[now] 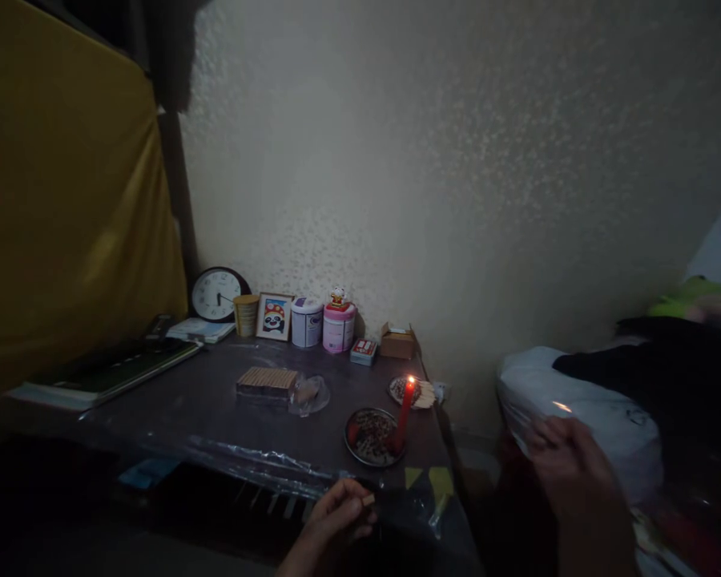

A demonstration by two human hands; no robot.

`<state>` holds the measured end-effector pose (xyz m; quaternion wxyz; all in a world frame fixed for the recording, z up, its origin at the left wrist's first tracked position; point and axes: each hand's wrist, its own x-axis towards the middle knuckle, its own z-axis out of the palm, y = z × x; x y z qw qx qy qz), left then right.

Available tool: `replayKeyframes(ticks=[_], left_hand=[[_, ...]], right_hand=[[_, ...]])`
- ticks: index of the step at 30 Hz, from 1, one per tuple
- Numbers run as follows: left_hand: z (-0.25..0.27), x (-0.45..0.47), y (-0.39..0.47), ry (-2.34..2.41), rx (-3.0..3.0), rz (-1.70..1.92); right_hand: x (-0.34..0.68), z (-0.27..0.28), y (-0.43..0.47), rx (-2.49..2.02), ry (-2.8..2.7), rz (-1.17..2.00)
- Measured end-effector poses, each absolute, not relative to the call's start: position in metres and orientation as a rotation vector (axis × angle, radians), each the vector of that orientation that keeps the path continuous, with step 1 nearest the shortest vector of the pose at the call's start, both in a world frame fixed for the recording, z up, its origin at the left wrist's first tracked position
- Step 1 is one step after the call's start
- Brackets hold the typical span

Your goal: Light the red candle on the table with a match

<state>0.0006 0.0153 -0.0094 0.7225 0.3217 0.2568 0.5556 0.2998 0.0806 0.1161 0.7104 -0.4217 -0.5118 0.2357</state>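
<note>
My left hand [341, 514] is closed around a small matchbox [368, 500], with only its pale end showing between thumb and fingers. My right hand [568, 453] is raised off to the right of the table, blurred, its fingers pinched on a burning match [561, 406]; the stick itself is hard to make out. A lit red candle [404, 413] stands upright at the right edge of a round metal plate [372, 463] covered with dark bits. Behind it, a smaller plate [398, 394] carries dark bits and pale sticks [425, 394].
On the plastic-covered table [216, 401] lie a stack of small boxes [267, 381] and a crumpled clear wrapper [308, 395]. A clock [217, 293], panda picture [274, 316], two tins [307, 322] and a cardboard box [397, 341] line the wall. A white bag [582, 409] stands right.
</note>
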Motion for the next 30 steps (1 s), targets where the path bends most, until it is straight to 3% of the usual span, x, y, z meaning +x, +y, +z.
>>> replayKeyframes(ticks=[14,30], left_hand=[[-0.015,0.0,0.018,0.591,0.71,1.23],[-0.008,-0.002,0.014,0.575,0.707,1.22]], right_hand=[[0.299,0.081,0.097,-1.237,-1.147,0.516],[0.294,0.059,0.125,-0.988,-0.994,0.782]])
